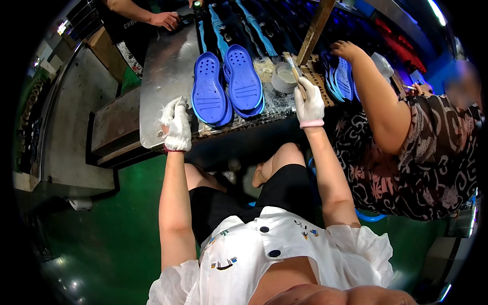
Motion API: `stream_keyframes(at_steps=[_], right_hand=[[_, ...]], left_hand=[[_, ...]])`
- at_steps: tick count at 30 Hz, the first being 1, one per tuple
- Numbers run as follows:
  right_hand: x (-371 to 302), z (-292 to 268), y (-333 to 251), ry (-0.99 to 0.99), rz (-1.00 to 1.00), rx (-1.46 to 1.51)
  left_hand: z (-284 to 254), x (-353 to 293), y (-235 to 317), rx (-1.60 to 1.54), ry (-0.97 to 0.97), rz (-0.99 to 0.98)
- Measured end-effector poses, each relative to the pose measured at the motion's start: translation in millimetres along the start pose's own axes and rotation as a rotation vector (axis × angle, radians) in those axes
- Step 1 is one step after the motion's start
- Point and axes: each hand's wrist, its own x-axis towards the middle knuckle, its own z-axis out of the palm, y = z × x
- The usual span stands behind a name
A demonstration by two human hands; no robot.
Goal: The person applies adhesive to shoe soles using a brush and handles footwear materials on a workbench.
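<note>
Grasping a brush (291, 62), our right hand (309, 104) is just beside the clear tub (282, 80); a careless swing could tip the tub or smear the soles. Our left hand (177, 124), well left of the tub, is loosely curled; we cannot tell whether it holds anything. The stacked soles (209, 90), left of the tub, look violet-blue, holed at one end, grooved at the other.
</note>
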Motion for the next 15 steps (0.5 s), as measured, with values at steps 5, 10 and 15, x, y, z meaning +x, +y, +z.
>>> stream_keyframes(at_steps=[5,10,15], right_hand=[[10.2,12.9,15.0,-0.009,-0.036,-0.012],[7.0,12.4,17.9,-0.108,0.006,-0.066],[-1.0,7.4,19.1,-0.236,0.182,-0.077]], left_hand=[[1.7,-2.8,2.2,-0.066,-0.001,0.015],[2.5,-1.6,3.6,-0.028,0.014,-0.016],[4.2,-1.3,3.1,-0.039,0.013,-0.019]])
